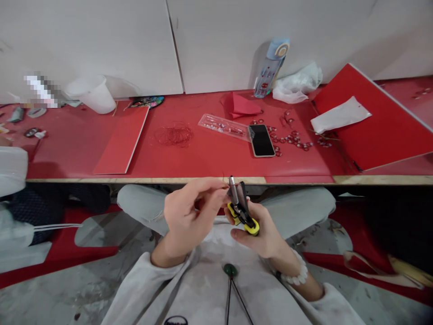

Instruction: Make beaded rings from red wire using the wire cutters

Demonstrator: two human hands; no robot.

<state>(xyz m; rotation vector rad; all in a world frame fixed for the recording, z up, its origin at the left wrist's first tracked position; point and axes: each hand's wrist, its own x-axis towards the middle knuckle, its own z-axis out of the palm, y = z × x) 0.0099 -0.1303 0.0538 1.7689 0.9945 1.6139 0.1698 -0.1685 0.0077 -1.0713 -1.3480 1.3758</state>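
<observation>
In front of my lap, just below the table edge, both hands are close together. My left hand (194, 214) pinches a thin reddish cord or wire (226, 186) between thumb and fingertips; little of it shows. My right hand (262, 230) grips a pair of pliers (241, 207) with yellow-and-black handles, its jaws pointing up and spread apart beside my left fingertips. A small red and white bit by my right fingers is too small to make out. On the table beyond lies a loose coil of thin red wire (174, 135).
Behind the hands on the red table (203, 164) are a clear bead tray (225, 127), a phone (262, 141) and several small red rings (294, 141). A water bottle (270, 70) and plastic bag (299, 83) stand by the wall. Red boards (125, 142) flank the middle; a white cup (96, 95) is left.
</observation>
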